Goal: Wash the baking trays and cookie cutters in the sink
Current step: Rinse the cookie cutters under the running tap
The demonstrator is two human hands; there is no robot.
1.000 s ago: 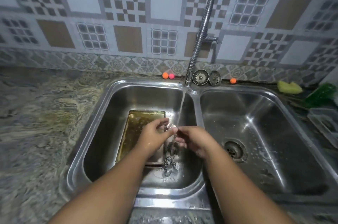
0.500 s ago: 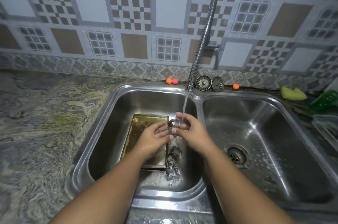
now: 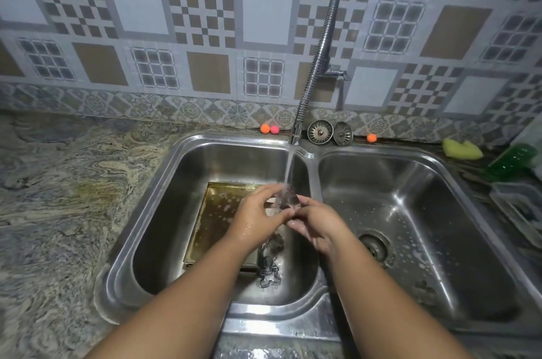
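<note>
Since the frame half a second back, the left hand [image 3: 258, 217] has risen, and its fingers [image 3: 271, 191] now arch over the top of the cookie cutter [image 3: 286, 199]. The right hand [image 3: 318, 226] has dropped from above the cutter to below it and to the right. Both hands still pinch the cookie cutter between them, fingers curled round it, directly under the water stream [image 3: 290, 166] and above the left basin [image 3: 164, 226] of the sink. It is a small metal piece, blurred by the running water, so its shape cannot be told.

Beneath the hands a square baking tray [image 3: 218, 212] lies flat on the basin floor, its bottom brownish-gold and dotted with droplets. Just right of the tray, more metal cutters [image 3: 268, 270] lie in a loose pile, the nearest with a lobed outline. The basin's steel is shiny and wet. The tap [image 3: 318, 59] is a ribbed, flexible metal hose. The surface [image 3: 58, 197] around the sink is swirled, marbled stone.
</note>
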